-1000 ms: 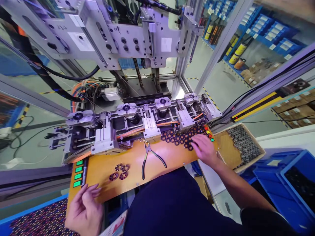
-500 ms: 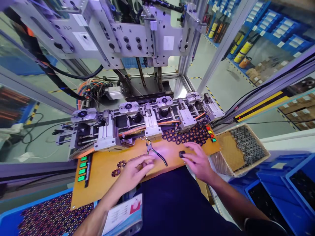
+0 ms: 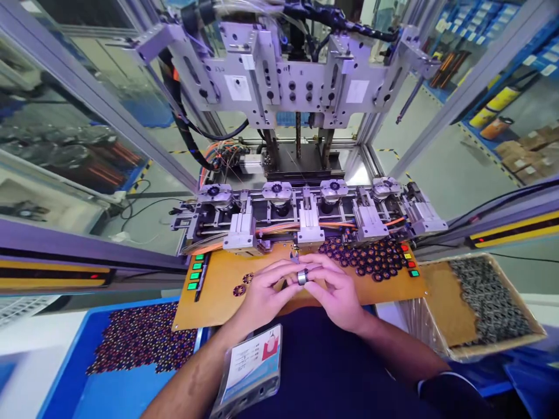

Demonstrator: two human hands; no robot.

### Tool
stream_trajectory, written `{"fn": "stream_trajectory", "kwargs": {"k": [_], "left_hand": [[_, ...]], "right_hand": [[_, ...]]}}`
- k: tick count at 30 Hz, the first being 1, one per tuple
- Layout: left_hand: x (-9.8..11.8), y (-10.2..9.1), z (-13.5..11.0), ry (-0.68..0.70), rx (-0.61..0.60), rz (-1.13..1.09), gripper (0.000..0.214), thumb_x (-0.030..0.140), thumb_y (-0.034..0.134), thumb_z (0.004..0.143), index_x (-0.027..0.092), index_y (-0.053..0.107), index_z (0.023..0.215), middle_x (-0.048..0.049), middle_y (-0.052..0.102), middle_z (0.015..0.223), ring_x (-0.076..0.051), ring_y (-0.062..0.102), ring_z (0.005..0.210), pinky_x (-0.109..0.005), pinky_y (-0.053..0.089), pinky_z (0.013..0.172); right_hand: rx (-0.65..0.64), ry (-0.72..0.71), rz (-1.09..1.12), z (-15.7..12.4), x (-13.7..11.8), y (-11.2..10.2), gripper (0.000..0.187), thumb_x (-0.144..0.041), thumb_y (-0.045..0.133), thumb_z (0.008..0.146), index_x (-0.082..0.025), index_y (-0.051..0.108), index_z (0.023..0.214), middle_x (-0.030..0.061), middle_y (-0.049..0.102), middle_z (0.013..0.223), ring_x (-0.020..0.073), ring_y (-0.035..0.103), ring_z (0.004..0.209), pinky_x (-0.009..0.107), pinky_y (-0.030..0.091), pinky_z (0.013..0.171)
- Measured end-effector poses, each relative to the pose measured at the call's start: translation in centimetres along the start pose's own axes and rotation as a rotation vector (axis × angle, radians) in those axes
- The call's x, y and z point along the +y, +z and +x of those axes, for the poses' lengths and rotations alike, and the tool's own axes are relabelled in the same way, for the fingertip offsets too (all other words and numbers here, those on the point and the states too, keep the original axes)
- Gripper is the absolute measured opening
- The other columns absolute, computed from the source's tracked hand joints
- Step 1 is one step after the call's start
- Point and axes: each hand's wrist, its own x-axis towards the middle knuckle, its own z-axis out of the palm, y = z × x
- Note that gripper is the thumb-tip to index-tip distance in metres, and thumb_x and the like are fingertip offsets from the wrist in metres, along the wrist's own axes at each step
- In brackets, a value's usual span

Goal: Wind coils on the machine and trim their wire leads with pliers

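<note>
Head-worn view from above hands [image 3: 264, 291], facing forward, down.

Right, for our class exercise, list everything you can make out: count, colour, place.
held part: one, silver and dark, picture's centre
pliers: one, grey tip showing, beyond the held part
board: one, orange, across the middle
ring pile: many, dark and copper, board's right
loose rings: two visible, dark and copper, board's left
buttons: five green, two red, one yellow, board's ends
round holders: four, silver, behind the board
metal plates: several, grey, above
tray: one, blue, lower left, holding many dark rings
carton: one, brown, right, holding many grey parts
striped bars: two, yellow and black, both sides
badge: one, white and blue, lower centre
left hand: one, bare, on held part
right hand: one, bare, on held part
</note>
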Motion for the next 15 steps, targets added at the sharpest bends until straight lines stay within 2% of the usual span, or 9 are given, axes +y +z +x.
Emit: {"fn": "stream_trajectory", "kwargs": {"k": [5, 8, 9, 11, 13, 15], "left_hand": [[0.1, -0.1, 0.2, 0.097, 0.076, 0.062, 0.024, 0.016, 0.071, 0.081, 0.02, 0.073, 0.105, -0.0077, 0.073, 0.095, -0.018, 0.069, 0.089, -0.03, 0.056, 0.08], [-0.1, -0.8, -0.1, 0.063, 0.139, 0.104, 0.029, 0.021, 0.076, 0.077, 0.02, 0.072, 0.106, -0.0071, 0.073, 0.093, -0.017, 0.069, 0.081, -0.029, 0.057, 0.075], [-0.4, -1.3, -0.5, 0.019, 0.168, 0.117, 0.032, 0.023, 0.078, 0.075, 0.02, 0.072, 0.107, -0.0067, 0.073, 0.092, -0.016, 0.068, 0.077, -0.029, 0.058, 0.072], [-1.5, -2.8, -1.9, -0.101, 0.238, 0.156, 0.034, 0.027, 0.077, 0.075, 0.019, 0.071, 0.108, -0.0068, 0.073, 0.092, -0.017, 0.068, 0.074, -0.029, 0.058, 0.071], [-2.9, -4.6, -4.1, -0.233, 0.334, 0.227, 0.031, 0.033, 0.073, 0.076, 0.018, 0.072, 0.103, -0.008, 0.074, 0.094, -0.019, 0.069, 0.077, -0.034, 0.059, 0.077], [-4.6, -6.3, -6.6, -0.384, 0.488, 0.325, 0.035, 0.043, 0.073, 0.073, 0.019, 0.072, 0.098, -0.0084, 0.075, 0.095, -0.023, 0.071, 0.082, -0.04, 0.057, 0.087]], "right_hand": [[-0.049, 0.024, 0.041, 0.6, 0.7, 1.2, 0.008, -0.018, 0.065, 0.09, -0.023, 0.07, 0.094, 0.0086, 0.064, 0.119, 0.0214, 0.06, 0.115, 0.04, 0.05, 0.099], [-0.069, 0.01, 0.002, 1.4, 0.5, 0.3, 0.009, -0.019, 0.064, 0.091, -0.023, 0.072, 0.093, 0.0085, 0.066, 0.117, 0.0208, 0.063, 0.111, 0.039, 0.052, 0.096], [-0.081, -0.007, -0.021, 2.0, 0.3, -0.7, 0.01, -0.019, 0.063, 0.091, -0.023, 0.072, 0.094, 0.0083, 0.067, 0.114, 0.0202, 0.065, 0.107, 0.038, 0.054, 0.093], [-0.093, -0.056, -0.109, 3.7, -0.3, -4.1, 0.012, -0.018, 0.064, 0.09, -0.023, 0.074, 0.095, 0.0067, 0.071, 0.107, 0.0188, 0.068, 0.098, 0.036, 0.056, 0.088], [-0.061, -0.112, -0.283, 6.2, -0.8, -9.0, 0.013, -0.017, 0.066, 0.088, -0.024, 0.075, 0.095, 0.005, 0.072, 0.104, 0.0182, 0.068, 0.096, 0.037, 0.055, 0.09], [0.022, -0.17, -0.539, 8.8, -0.9, -14.3, 0.01, -0.019, 0.066, 0.087, -0.022, 0.075, 0.091, 0.006, 0.072, 0.107, 0.0196, 0.067, 0.099, 0.041, 0.052, 0.096]]}}
